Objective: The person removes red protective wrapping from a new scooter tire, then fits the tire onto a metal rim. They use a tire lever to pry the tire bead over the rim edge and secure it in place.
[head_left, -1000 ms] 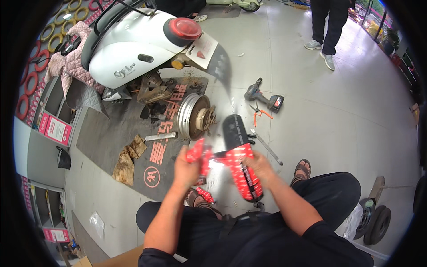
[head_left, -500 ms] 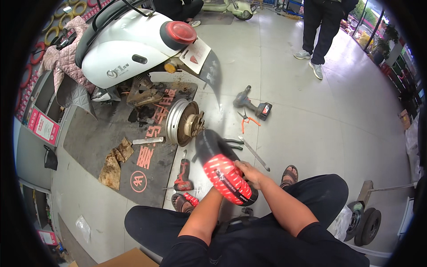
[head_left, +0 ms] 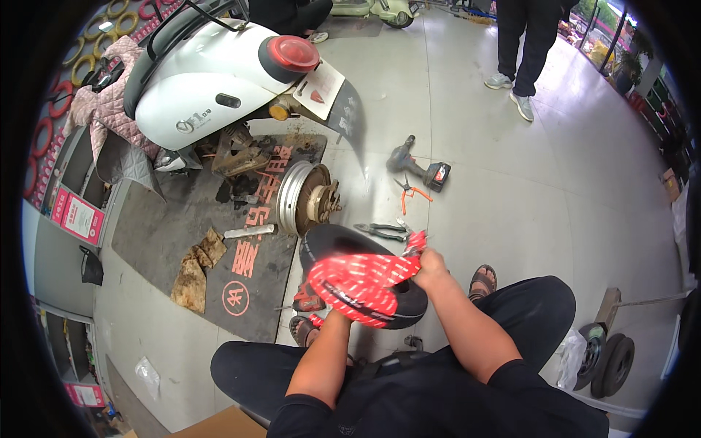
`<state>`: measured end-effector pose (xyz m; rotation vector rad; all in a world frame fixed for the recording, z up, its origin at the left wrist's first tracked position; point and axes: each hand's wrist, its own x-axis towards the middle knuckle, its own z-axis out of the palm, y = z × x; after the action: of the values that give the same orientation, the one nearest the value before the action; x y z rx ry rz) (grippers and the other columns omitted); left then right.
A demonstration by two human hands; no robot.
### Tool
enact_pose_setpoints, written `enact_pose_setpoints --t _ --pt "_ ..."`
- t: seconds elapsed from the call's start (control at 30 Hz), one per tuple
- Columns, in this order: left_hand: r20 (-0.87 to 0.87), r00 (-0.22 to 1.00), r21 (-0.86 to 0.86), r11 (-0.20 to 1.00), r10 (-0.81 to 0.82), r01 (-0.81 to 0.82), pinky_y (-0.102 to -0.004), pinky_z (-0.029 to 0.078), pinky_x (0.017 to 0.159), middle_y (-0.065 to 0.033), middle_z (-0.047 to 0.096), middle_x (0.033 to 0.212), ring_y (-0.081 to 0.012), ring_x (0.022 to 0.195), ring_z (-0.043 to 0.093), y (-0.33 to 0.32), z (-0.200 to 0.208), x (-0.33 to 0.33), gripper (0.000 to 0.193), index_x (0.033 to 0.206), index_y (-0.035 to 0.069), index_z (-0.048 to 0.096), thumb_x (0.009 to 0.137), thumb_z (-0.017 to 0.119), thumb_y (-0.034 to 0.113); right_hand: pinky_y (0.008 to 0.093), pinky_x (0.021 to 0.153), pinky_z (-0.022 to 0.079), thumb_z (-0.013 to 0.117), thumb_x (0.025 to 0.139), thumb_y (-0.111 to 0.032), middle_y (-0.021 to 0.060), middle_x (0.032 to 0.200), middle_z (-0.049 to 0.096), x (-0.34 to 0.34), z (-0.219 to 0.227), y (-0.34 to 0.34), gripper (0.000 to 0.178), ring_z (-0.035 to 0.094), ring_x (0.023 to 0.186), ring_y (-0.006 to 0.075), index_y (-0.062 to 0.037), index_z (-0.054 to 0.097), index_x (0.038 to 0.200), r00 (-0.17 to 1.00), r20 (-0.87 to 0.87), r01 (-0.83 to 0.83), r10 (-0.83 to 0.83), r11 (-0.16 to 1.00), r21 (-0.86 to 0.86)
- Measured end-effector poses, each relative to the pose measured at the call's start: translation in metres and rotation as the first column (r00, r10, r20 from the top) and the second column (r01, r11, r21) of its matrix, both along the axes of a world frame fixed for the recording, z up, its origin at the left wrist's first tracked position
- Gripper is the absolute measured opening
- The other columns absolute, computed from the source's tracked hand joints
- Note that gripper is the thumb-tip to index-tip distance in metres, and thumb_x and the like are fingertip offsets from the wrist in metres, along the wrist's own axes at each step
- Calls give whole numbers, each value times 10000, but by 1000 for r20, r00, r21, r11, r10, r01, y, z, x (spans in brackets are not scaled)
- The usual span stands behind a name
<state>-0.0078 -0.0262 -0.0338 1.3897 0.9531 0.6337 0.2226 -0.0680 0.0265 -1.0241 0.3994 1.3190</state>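
Observation:
A black tyre point(head_left: 343, 244) partly wrapped in red printed packaging point(head_left: 358, 281) rests in front of my knees. My left hand point(head_left: 332, 310) grips the tyre's near side, mostly hidden under the red wrap. My right hand point(head_left: 429, 264) pinches the red wrap at its right end and pulls it off the tyre. Beyond the tyre, a bare metal wheel hub point(head_left: 307, 197) sticks out from a white scooter point(head_left: 212, 80) standing on a dark floor mat point(head_left: 182, 241).
Pliers point(head_left: 383, 231), orange-handled cutters point(head_left: 410, 193) and a cordless impact wrench point(head_left: 416, 164) lie on the grey floor right of the hub. Dirty rags point(head_left: 196, 266) lie on the mat. A person's legs point(head_left: 522, 51) stand at the back. Small wheels point(head_left: 610, 358) lie at right.
The tyre has turned from upright to nearly flat. The red wrap is opened out wider, my right hand drawing it to the right while my left hand moved under the tyre.

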Motion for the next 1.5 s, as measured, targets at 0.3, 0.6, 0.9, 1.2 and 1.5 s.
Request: enact_pose_setpoints --t 0.3,0.6,0.9,1.2,1.5 --pt "523 500 -714 675 690 -186 -520 499 1126 -156 663 1382 -347 1217 660 9 93 -25 842 1439 81 590 1018 390 781 286 820 583 643 1023 -166 117 1142 750 1 52 -9 426 720 996 173 -140 651 1448 701 336 -699 630 700 147" --pt "412 753 -680 723 513 -121 -383 631 892 -117 742 1048 -222 965 752 -18 106 -2 288 1180 47 641 1018 691 280 418 850 582 724 936 -515 148 1026 788 38 184 0 437 749 999 332 -111 816 1078 -962 259 -270 87 -147 -951" --pt "248 926 -322 926 283 -197 -363 544 982 -90 671 1181 -180 1068 670 -44 125 60 586 1362 43 505 962 794 359 421 711 585 589 1072 -318 125 916 772 43 107 31 255 759 833 276 -97 709 1119 -334 912 -281 240 898 -339" --pt "520 750 -323 906 410 -273 -402 308 1264 -168 240 1717 -255 1516 388 -57 161 62 700 1687 31 178 1082 473 222 275 731 572 658 1061 -246 51 983 763 -41 116 -5 201 720 829 139 -63 712 1121 799 601 -201 16 949 242" --pt "541 801 -101 965 258 -242 -386 431 1141 -104 586 1412 -205 1269 591 -59 133 77 642 1550 24 394 1079 606 405 405 1010 465 811 915 -200 119 1206 623 -53 108 -4 191 583 1119 320 -46 713 972 -123 990 -206 75 973 -99"
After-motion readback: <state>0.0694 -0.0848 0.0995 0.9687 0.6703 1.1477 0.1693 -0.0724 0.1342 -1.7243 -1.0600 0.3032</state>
